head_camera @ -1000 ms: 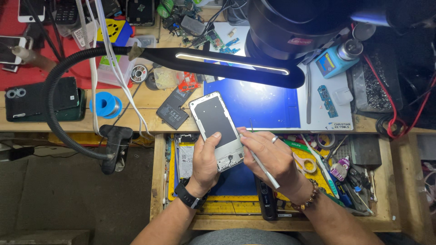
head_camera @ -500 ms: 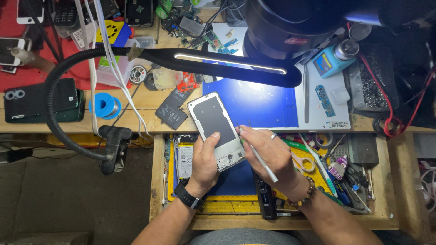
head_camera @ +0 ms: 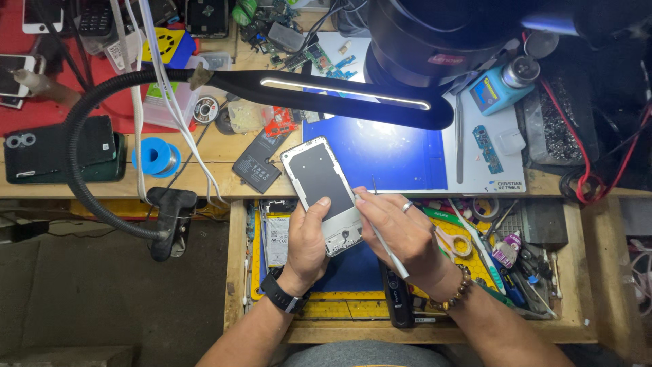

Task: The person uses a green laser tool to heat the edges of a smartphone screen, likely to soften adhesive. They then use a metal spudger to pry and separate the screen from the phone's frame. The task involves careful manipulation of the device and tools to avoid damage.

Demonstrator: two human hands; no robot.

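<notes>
The left hand (head_camera: 307, 238) grips an opened white-framed phone body (head_camera: 322, 193) above the wooden desk (head_camera: 204, 173), while the right hand's (head_camera: 401, 228) fingers pinch a thin white-handled tool (head_camera: 387, 245) at its edge.

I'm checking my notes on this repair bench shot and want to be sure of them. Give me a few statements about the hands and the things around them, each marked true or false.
1. The left hand holds an opened phone frame, thumb on its face. True.
2. The right hand is empty. False: it holds a thin white tool like a pen.
3. The left wrist wears a black watch. True.
4. The gooseneck lamp is off. False: its light strip glows over the blue mat.
5. The right hand wears a ring. True.
</notes>
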